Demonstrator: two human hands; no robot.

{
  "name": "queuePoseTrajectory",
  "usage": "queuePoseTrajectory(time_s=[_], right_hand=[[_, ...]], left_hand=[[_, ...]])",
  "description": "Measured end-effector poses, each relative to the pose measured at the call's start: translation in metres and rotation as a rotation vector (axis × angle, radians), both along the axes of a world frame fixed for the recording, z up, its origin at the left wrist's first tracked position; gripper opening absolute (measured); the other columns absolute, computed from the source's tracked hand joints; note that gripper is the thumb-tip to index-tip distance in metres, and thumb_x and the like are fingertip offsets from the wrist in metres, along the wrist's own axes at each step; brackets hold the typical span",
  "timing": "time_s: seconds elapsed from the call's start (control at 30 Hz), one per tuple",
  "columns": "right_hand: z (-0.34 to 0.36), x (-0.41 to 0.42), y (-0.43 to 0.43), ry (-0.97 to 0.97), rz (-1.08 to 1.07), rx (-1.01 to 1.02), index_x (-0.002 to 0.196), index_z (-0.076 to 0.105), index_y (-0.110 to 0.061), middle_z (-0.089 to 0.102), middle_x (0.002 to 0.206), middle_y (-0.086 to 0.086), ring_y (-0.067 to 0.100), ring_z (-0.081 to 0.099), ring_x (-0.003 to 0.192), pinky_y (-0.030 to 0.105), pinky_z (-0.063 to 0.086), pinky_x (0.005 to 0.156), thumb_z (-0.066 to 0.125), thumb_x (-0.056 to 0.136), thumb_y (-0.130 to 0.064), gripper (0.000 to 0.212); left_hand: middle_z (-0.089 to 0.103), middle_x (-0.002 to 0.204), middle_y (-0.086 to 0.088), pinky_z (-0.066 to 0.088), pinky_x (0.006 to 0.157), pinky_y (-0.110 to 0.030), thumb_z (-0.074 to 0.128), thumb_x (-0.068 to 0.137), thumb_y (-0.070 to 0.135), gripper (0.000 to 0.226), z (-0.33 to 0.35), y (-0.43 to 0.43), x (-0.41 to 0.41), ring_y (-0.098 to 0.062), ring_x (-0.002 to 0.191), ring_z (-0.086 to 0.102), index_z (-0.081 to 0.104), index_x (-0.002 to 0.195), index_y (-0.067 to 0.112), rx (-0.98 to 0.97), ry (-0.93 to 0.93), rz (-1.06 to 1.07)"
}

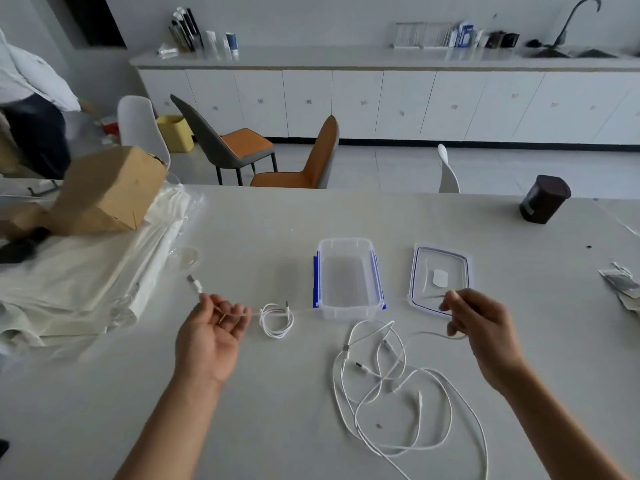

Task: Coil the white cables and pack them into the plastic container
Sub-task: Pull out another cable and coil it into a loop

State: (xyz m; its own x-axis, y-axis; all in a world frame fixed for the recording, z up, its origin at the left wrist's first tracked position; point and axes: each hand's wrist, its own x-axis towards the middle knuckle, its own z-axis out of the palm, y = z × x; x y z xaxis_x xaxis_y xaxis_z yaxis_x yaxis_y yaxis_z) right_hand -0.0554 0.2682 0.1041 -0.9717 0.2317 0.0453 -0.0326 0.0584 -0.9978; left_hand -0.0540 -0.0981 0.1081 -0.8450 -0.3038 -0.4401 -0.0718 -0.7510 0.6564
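Note:
One white cable (221, 311) is stretched taut above the table between my hands. My left hand (211, 336), palm up, holds it near its plug end (194, 284), with the fingers curled over the cord. My right hand (479, 327) pinches the other part of this cable over the lid. A small coiled white cable (277, 321) lies on the table just right of my left hand. Several loose white cables (384, 393) lie tangled in front of the open, empty plastic container (348, 299) with blue clips.
The container's lid (420, 258) lies flat to its right. On the left edge a cardboard box (107, 192) sits on a pile of folded white plastic sheets (79, 282). A dark jar (544, 199) stands far right, with paper scraps (620, 282) nearby. Chairs stand beyond the table.

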Motion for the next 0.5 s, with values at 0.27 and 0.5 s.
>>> queuePoseTrajectory(time_s=[0.27, 0.5], right_hand=[[0.046, -0.007, -0.028, 0.058, 0.182, 0.185, 0.080, 0.076, -0.019, 0.052, 0.058, 0.002, 0.018, 0.052, 0.052, 0.027, 0.043, 0.060, 0.065, 0.093, -0.015, 0.018], [0.085, -0.003, -0.053, 0.041, 0.658, 0.589, 0.086, 0.076, -0.016, 0.058, 0.057, -0.017, 0.002, 0.048, 0.052, 0.011, 0.040, 0.056, 0.068, 0.092, -0.021, 0.011]], left_hand=[[0.072, 0.095, -0.020, 0.054, 0.064, -0.036, 0.065, 0.092, 0.033, 0.029, -0.024, 0.040, 0.008, -0.029, 0.069, 0.066, 0.063, 0.103, 0.006, -0.657, -0.522, -0.655], [0.064, 0.108, 0.018, 0.045, 0.091, -0.018, 0.081, 0.062, 0.035, 0.052, 0.034, 0.073, 0.014, 0.003, 0.100, 0.060, 0.065, 0.111, 0.029, -1.121, 0.149, -0.642]])
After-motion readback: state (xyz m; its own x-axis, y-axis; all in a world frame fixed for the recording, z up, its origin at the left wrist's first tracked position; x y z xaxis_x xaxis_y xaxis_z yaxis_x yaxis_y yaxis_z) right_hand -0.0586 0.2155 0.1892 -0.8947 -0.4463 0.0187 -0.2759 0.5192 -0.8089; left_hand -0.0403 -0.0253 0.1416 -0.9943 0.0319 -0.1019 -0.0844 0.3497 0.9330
